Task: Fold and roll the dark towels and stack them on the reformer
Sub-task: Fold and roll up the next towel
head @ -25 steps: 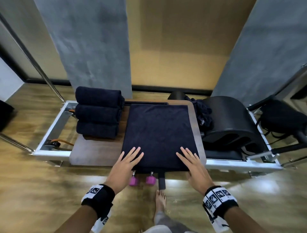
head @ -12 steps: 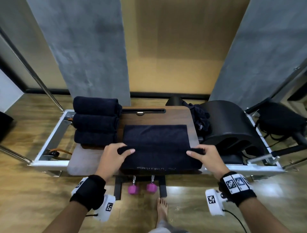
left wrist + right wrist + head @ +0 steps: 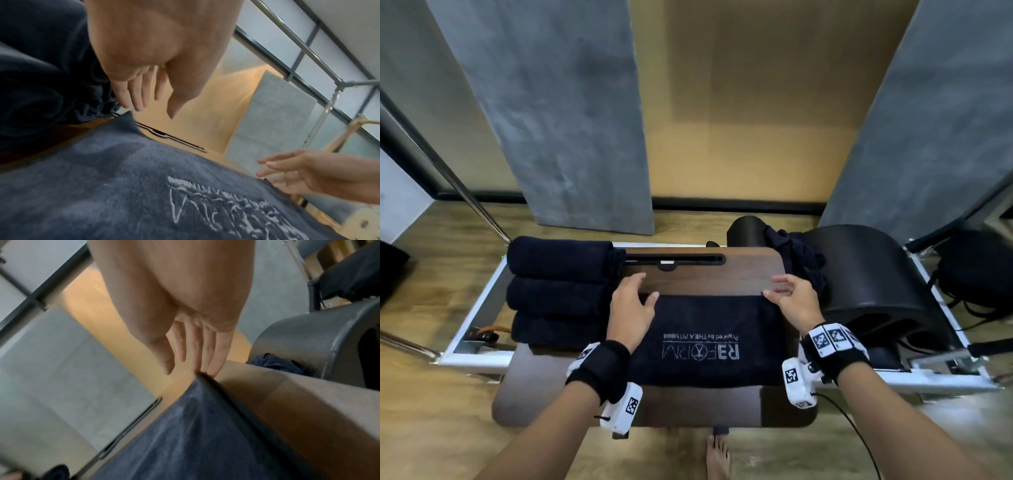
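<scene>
I see the folded towel (image 3: 702, 339) flat on the wooden surface (image 3: 739, 274), my left hand (image 3: 631, 308) and right hand (image 3: 792, 301) released, fingers straight at its far corners, beside three rolls (image 3: 561, 291).

The folded towel (image 3: 702, 339) is dark navy with pale grey lettering and a logo printed on it. The three rolled towels (image 3: 561, 291) are the same plain navy. The board (image 3: 726, 274) beneath is dark brown woodgrain, the frame (image 3: 479, 308) white, the barrel (image 3: 866, 274) matte black. The wristbands (image 3: 599, 368) are black with black-and-white square markers. The floor (image 3: 431, 428) is honey-toned wood.
</scene>
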Demonstrator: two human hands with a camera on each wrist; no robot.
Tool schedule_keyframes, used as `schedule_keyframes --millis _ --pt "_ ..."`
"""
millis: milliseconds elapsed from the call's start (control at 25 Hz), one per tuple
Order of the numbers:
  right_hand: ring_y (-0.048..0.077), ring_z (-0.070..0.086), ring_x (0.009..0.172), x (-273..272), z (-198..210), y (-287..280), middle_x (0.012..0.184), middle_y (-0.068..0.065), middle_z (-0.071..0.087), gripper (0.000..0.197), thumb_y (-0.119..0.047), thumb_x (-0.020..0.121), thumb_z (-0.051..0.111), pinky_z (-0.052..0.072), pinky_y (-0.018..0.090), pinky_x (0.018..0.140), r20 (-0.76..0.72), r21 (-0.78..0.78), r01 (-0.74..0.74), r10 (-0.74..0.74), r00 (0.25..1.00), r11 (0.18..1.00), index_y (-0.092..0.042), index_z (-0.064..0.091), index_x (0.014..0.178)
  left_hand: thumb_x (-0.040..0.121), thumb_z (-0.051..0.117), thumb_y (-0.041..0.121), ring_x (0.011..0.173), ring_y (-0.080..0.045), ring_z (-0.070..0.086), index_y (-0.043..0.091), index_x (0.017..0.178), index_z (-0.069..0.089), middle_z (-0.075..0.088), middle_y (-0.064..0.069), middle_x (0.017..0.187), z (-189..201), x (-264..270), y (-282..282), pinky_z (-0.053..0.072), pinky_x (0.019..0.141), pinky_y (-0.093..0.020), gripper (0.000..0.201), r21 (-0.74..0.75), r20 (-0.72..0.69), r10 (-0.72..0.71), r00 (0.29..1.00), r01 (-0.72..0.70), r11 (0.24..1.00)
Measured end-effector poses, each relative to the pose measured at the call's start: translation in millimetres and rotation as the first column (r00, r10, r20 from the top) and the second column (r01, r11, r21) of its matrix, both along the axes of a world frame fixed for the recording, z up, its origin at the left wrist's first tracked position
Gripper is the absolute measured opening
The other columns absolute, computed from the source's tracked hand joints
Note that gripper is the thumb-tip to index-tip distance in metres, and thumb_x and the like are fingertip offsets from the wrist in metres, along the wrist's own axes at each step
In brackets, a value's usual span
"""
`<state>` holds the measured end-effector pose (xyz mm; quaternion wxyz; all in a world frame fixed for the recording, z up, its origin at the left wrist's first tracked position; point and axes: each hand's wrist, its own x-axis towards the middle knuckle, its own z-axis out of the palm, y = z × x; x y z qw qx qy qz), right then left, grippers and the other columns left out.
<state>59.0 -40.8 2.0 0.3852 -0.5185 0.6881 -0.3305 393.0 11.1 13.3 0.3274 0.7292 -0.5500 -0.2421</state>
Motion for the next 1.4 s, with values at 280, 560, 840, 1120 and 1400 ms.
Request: schedule_keyframes --millis 280,560,840,1120,1400 --pt "0.008 0.069 0.078 17 -13 15 0.079 -0.005 0.076 0.025 0.007 0.085 0.075 0.054 0.018 0.076 -0.155 -0.129 -0.226 0.205 0.966 0.966 -0.016 0.081 0.078 0.105 0.061 0.035 0.091 -0.009 0.054 0.024 0.093 0.064 0.054 0.013 0.093 -19 -57 31 0.046 0.086 -0.036 0.017 -0.086 0.219 -0.378 0.9 0.403 0.911" --pt "0.018 0.067 0.09 6 -6 65 0.086 -0.002 0.074 0.025 0.003 0.082 0.063 0.052 0.032 0.091 -0.458 -0.007 -0.403 0.355 0.815 0.915 -0.015 0.08 0.078 0.108 0.04 0.058 0.094 -0.013 0.054 0.03 0.088 0.053 0.053 0.014 0.092 -48 -68 61 0.042 0.088 -0.039 0.036 0.042 0.554 -0.44 0.706 0.504 0.863" --pt "0.001 0.063 0.082 33 -22 169 0.086 -0.018 0.067 0.025 -0.005 0.082 0.063 0.049 0.02 0.078 -0.262 0.017 -0.618 0.6 0.756 0.786 -0.024 0.079 0.084 0.109 0.035 0.048 0.161 -0.016 0.023 0.024 0.155 0.049 0.035 0.008 0.169 -57 -58 101 0.02 0.127 -0.059 0.054 0.205 0.58 -0.477 0.66 0.449 0.87" --pt "0.001 0.049 0.104 42 -37 222 0.111 -0.018 0.049 0.044 -0.063 0.085 0.068 0.043 0.019 0.09 -0.436 -0.099 -0.624 0.53 0.727 0.775 -0.032 0.066 0.117 0.104 0.041 0.066 0.163 -0.015 -0.012 0.025 0.17 0.009 -0.007 0.005 0.177 -72 -42 195 0.003 0.129 -0.061 0.084 0.257 0.559 -0.609 0.563 0.58 0.773" --pt "0.02 0.053 0.104 62 -41 243 0.119 -0.003 0.05 0.056 -0.024 0.077 0.078 0.05 0.034 0.088 -0.767 -0.027 -0.643 0.397 0.504 0.765 -0.023 0.055 0.128 0.107 0.048 0.02 0.163 -0.012 -0.01 0.02 0.157 0.034 0.008 0.003 0.177 -66 -42 201 0.009 0.132 -0.045 0.052 0.253 0.543 -0.581 0.606 0.542 0.802"
